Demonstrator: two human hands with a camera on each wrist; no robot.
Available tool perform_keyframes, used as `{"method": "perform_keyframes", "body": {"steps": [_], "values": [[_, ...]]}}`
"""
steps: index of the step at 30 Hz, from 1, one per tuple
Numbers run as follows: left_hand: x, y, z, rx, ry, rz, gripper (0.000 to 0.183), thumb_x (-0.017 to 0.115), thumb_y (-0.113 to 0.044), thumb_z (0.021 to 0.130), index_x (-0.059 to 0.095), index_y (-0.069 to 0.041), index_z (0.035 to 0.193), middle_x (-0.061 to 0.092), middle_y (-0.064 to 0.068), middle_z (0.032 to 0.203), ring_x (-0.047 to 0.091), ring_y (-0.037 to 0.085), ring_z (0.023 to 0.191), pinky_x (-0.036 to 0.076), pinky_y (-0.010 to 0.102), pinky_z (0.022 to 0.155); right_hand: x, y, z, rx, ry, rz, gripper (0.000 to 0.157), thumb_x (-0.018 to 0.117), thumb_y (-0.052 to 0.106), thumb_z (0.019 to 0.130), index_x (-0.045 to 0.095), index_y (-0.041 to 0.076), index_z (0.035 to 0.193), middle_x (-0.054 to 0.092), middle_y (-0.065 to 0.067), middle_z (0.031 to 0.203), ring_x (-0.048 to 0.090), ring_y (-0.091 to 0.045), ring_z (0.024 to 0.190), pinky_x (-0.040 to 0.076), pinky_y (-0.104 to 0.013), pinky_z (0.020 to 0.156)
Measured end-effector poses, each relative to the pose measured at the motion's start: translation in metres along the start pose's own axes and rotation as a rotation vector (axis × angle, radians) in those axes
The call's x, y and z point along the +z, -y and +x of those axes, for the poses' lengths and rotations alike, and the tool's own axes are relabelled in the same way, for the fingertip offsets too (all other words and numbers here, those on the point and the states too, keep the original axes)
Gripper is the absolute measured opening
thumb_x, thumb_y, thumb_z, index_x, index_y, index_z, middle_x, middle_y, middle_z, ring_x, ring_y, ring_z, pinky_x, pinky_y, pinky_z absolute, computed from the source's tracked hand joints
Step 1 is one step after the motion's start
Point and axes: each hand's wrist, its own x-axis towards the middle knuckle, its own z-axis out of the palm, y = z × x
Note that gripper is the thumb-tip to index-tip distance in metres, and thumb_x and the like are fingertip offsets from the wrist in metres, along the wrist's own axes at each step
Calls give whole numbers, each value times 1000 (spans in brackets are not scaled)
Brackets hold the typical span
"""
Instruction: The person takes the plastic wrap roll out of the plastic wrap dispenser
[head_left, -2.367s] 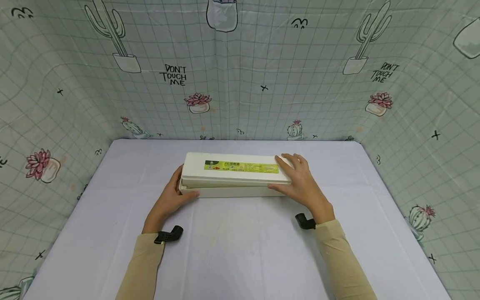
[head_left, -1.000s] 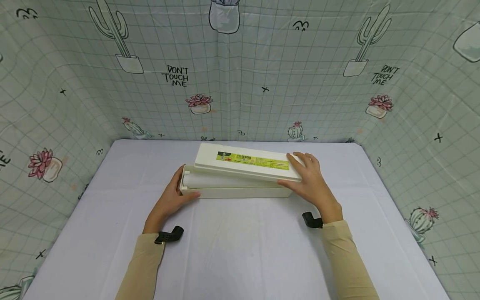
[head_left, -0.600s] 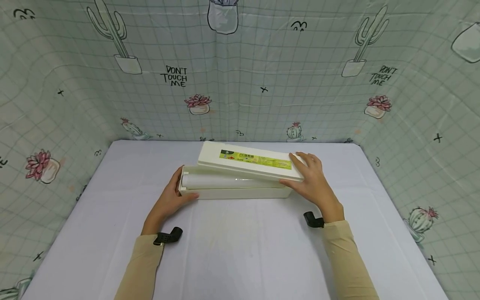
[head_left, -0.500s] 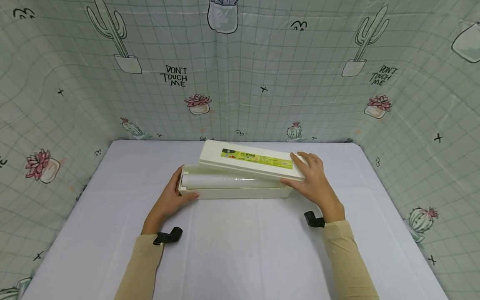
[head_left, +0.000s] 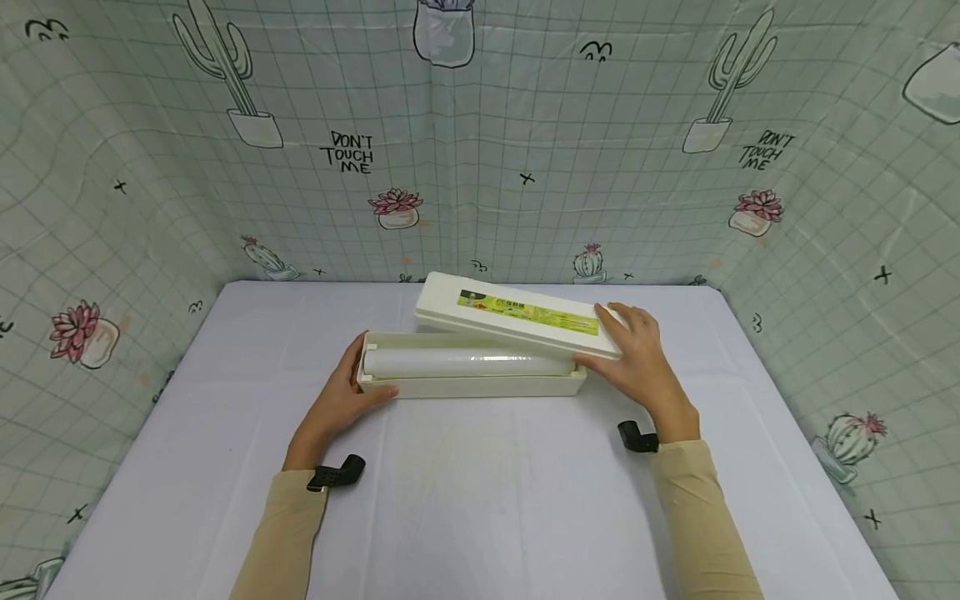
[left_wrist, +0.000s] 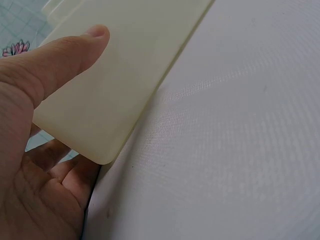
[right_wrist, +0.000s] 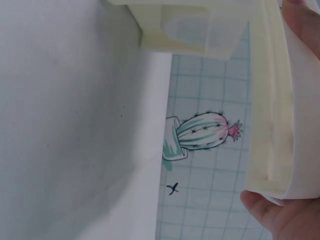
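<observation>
**White lid held aslant above a long white box**

The person's left hand grips the left end of the box, thumb on the front wall, fingers round the end. The right hand pinches the right end of the lid between the thumb on the near edge and the fingers across the top. The lid lies diagonally over the back right part of the box, its left end set farther back; a yellow-green label runs along its top. In the right wrist view a gap shows between the lid and the end of the box.

Inside the box, a white roll lies lengthwise. The box sits on a white-covered surface, before a checked cloth backdrop printed with cacti.
</observation>
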Motion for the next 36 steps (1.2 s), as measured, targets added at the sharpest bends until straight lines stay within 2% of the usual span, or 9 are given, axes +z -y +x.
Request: {"method": "perform_keyframes", "body": {"steps": [5, 7, 12, 14, 36], "values": [[0, 1, 0, -15, -2, 25, 109, 83, -19, 90, 5, -16, 167, 32, 12, 163, 44, 30, 140, 43, 25, 108, -2, -3, -2, 31, 6, 2, 90, 92, 32, 77, 50, 4, 152, 44, -27, 151, 29, -57, 141, 25, -71, 113], [0, 1, 0, -14, -2, 32, 109, 83, -19, 90, 5, -16, 167, 32, 12, 163, 44, 30, 140, 43, 27, 108, -2, -3, -2, 41, 7, 0, 90, 92, 32, 78, 50, 5, 152, 44, -27, 152, 29, -57, 142, 25, -71, 114], [-1, 3, 1, 4, 1, 17, 108, 82, -17, 90, 6, -14, 167, 33, 13, 161, 45, 31, 137, 41, 12, 99, -4, -4, -3, 72, 15, 7, 89, 90, 34, 80, 49, 6, 153, 43, -27, 152, 27, -56, 143, 25, -73, 113], [-1, 3, 1, 9, 1, 11, 108, 82, -16, 90, 6, -14, 167, 33, 13, 161, 45, 31, 137, 41, 10, 97, -5, -4, -4, 81, 16, 10, 88, 90, 34, 80, 49, 6, 153, 43, -26, 152, 27, -55, 143, 25, -73, 112], [-2, 5, 1, 22, 11, 3, 108, 82, -15, 90, 5, -13, 167, 32, 13, 163, 45, 31, 138, 41, 10, 97, -10, -17, -9, 103, -26, -12, 86, 90, 33, 80, 51, 5, 151, 44, -29, 150, 31, -56, 140, 27, -74, 109]]}}
